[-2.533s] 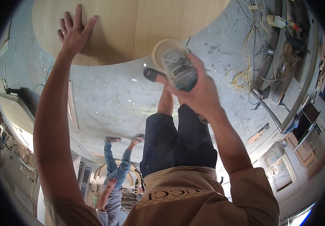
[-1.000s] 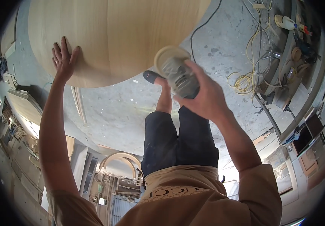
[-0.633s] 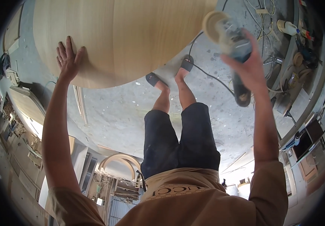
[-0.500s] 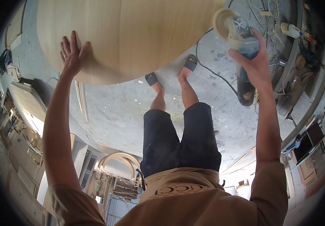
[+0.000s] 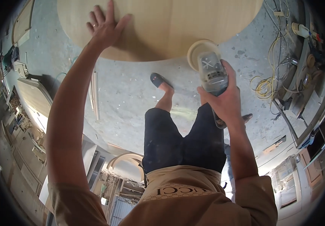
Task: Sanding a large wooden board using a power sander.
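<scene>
A large rounded pale wooden board (image 5: 177, 28) fills the top of the view. My left hand (image 5: 108, 29) lies on it with fingers spread, near its close left edge. In my right hand (image 5: 226, 98) is a disc sander (image 5: 212, 73), gripped round its body, with thumb and fingers on opposite sides. The sander's round tan pad (image 5: 195, 52) is at the near right edge of the board and overlaps that edge in view. I cannot tell whether the pad touches the board.
Coiled yellow cable (image 5: 266, 87) and other cords lie on the grey concrete floor (image 5: 124, 90) at right. A white jug (image 5: 300, 29) stands at far right. Stacked panels (image 5: 34, 94) lean at left. Curved wooden pieces (image 5: 126, 160) sit behind me.
My right hand has brought the sander leftward and closer to my body. In view, the board and my left hand have shifted right and farther up. My right foot has moved back.
</scene>
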The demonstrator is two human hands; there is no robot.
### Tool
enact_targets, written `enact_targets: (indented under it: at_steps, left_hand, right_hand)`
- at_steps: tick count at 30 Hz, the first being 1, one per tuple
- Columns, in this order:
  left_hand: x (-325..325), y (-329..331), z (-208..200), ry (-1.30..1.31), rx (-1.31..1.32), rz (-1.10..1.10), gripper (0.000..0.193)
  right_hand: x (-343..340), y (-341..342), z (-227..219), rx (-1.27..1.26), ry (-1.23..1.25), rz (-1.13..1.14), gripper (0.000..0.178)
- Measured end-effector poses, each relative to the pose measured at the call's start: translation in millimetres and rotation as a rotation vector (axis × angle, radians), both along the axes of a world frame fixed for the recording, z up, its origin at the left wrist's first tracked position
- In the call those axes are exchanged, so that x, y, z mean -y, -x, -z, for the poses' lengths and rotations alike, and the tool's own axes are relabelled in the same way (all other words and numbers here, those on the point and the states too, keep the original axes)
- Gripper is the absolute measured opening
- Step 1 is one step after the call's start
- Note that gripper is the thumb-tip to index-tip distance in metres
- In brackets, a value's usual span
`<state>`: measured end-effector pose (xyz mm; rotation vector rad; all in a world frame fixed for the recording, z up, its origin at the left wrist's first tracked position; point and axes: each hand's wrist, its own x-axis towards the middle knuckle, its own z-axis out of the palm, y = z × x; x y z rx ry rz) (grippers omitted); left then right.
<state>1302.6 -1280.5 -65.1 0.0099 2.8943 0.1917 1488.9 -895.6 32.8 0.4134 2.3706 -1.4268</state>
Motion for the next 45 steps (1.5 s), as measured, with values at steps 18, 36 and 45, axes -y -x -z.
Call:
enact_targets:
  at_steps: [18,36,45]
  left_hand:
    - [-19.5,12.7,-24.2,0.047,0.222,0.015,0.112]
    - [-3.5,10.6,-7.0,0.053,0.187,0.086,0.114]
    - [-10.0,11.2,-11.3,0.037,0.220,0.090,0.117]
  right_hand:
    - [90.3,-35.3,-0.2,0.011,-0.029,0.123,0.100]
    - [119.5,-35.8,-9.6,0.178,-0.041,-0.093,0.096]
    - [9.9,-30.4,1.8,-0.050,-0.047,0.450,0.093]
